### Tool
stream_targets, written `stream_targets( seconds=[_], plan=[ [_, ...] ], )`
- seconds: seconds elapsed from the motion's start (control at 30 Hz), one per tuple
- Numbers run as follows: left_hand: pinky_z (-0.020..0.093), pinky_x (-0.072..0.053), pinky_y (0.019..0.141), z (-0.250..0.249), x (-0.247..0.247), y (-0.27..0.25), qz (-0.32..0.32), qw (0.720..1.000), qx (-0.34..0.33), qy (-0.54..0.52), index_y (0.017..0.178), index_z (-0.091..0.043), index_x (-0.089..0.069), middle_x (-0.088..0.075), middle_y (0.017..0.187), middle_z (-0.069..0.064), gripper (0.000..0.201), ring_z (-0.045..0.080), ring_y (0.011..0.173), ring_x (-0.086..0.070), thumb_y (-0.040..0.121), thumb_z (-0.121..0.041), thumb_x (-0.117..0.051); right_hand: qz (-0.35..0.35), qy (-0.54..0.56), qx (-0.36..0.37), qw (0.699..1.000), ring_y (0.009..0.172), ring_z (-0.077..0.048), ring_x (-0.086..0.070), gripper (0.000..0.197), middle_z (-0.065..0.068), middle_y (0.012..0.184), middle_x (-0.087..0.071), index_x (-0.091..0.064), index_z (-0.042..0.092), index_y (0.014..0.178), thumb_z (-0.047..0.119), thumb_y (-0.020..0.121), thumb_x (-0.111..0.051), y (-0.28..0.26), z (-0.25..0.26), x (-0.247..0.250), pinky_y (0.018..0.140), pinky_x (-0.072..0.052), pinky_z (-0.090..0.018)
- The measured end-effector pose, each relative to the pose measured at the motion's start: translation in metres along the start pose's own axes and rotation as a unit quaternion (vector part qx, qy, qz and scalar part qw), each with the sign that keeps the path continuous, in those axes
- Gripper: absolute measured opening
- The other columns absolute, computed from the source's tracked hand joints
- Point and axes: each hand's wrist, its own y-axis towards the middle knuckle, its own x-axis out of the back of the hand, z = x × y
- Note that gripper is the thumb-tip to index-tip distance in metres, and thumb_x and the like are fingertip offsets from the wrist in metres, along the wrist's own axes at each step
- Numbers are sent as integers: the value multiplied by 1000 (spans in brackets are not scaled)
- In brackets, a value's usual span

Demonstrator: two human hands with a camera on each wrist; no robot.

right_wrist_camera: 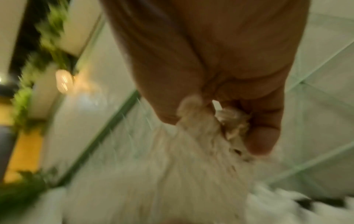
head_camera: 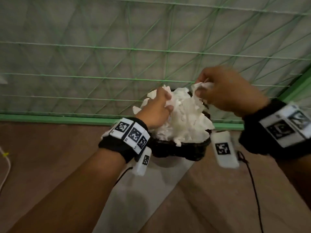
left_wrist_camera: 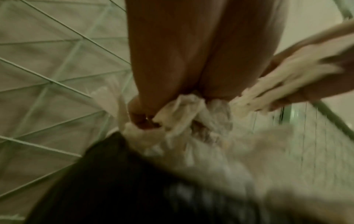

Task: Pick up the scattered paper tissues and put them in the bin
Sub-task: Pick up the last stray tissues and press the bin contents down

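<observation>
A heap of white paper tissues (head_camera: 183, 118) fills a black bin (head_camera: 181, 149) on the floor and rises above its rim. My left hand (head_camera: 159, 105) sits on the heap's left side with its fingers curled into the tissues (left_wrist_camera: 182, 112). My right hand (head_camera: 218, 88) is above the heap's right side and pinches a bunch of tissue (head_camera: 202, 86) between thumb and fingers; the bunch (right_wrist_camera: 203, 130) hangs down into the pile. Both wrist views are blurred.
A green mesh fence (head_camera: 134, 51) with a green base rail (head_camera: 50, 117) stands right behind the bin. The floor (head_camera: 50, 148) is brown with a pale strip. A white cord (head_camera: 6, 163) lies at the far left. Black cables (head_camera: 252, 182) hang from my wrists.
</observation>
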Motion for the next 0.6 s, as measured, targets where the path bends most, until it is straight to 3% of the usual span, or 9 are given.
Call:
stream_targets(
  seconds=[0.1,0.2,0.3,0.4,0.5,0.6],
  plan=[
    [54,-37,102,5,-27,4,74,977,74,185,132,-10,-26,-44,133,21,45,45,123,-40,91,-18,-42,34,-69,-13,997,109,-29,-56,18,-11,112,-63,-65,14,100,17,82,-64,28,-29,-37,79,-38,-27],
    [52,-28,105,6,-45,0,83,953,76,282,129,-6,-31,-37,140,21,42,42,129,-31,88,-13,-38,108,-115,23,987,121,-27,-50,32,-10,125,-61,-63,14,117,17,85,-59,23,-42,-67,93,-40,-29],
    [48,-24,109,4,-50,0,106,956,125,245,129,-12,-32,-31,145,18,40,36,138,-24,93,-27,-39,203,-107,56,972,115,-27,-57,31,-11,121,-65,-65,8,116,20,89,-55,10,-42,-77,96,-41,-29],
    [49,-25,109,-9,-34,1,107,962,129,217,125,-22,-40,-31,139,14,40,36,135,-24,87,-31,-44,217,-53,35,974,116,-23,-56,36,-5,125,-62,-62,11,121,15,86,-57,8,-46,-62,96,-43,-27],
    [48,-26,107,-21,-9,-6,67,982,93,149,106,-40,-54,-34,120,1,36,29,121,-28,73,-31,-49,199,67,-13,978,103,-10,-57,50,2,126,-57,-56,20,129,-1,84,-49,12,-46,-35,75,-47,-12],
    [42,-26,105,-25,9,-11,-14,996,25,84,94,-42,-61,-35,110,-8,29,17,113,-28,72,-25,-53,200,123,-37,971,109,-13,-54,55,-3,133,-54,-53,18,132,-9,85,-42,11,-43,-18,77,-50,-24]
  ],
)
